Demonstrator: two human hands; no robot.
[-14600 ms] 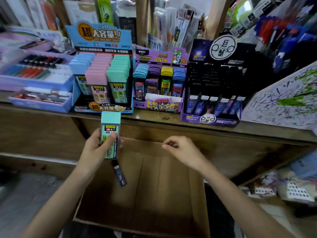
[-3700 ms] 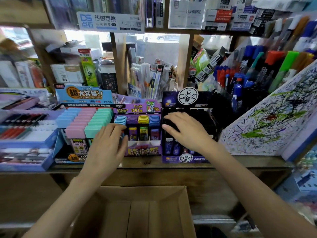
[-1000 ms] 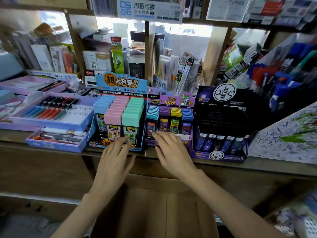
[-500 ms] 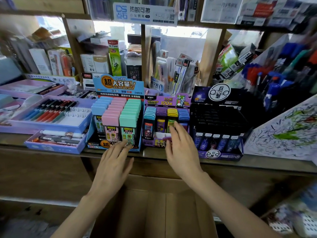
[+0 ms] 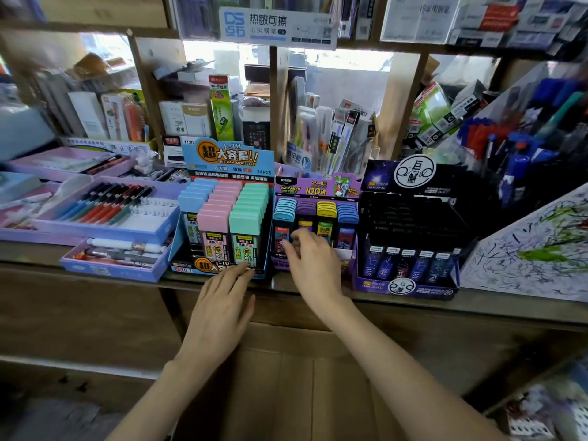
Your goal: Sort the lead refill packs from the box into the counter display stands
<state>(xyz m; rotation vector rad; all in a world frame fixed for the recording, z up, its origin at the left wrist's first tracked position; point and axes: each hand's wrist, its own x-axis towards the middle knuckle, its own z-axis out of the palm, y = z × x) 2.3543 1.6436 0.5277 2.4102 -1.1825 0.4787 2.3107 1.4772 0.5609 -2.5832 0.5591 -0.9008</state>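
Trays of pens [image 5: 105, 214] are set left of the blue stand [image 5: 227, 160], a scribbled board [image 5: 534, 249] right of the black stand [image 5: 410, 218]. "24PCS" is read on the blue, "ULTRAMAN" on the purple stand [image 5: 316, 187] between; lead refill packs [image 5: 245, 218] are ranked in each. The left hand [image 5: 219, 310] is laid straight-fingered at the blue stand's lip. The right hand [image 5: 313, 265] is curled at the purple front row, its grip not discernible. The box [image 5: 305, 393] is seen below the counter [image 5: 509, 308].

right hand [image 5: 313, 265]: fingertips blurred, whether they hold anything unreadable | purple cardboard display stand [image 5: 318, 187]: lower front hidden behind right hand | brown cardboard box [image 5: 296, 377] below right hand: cut by bottom edge | blue and red pens [image 5: 515, 154] far right of right hand: blurred
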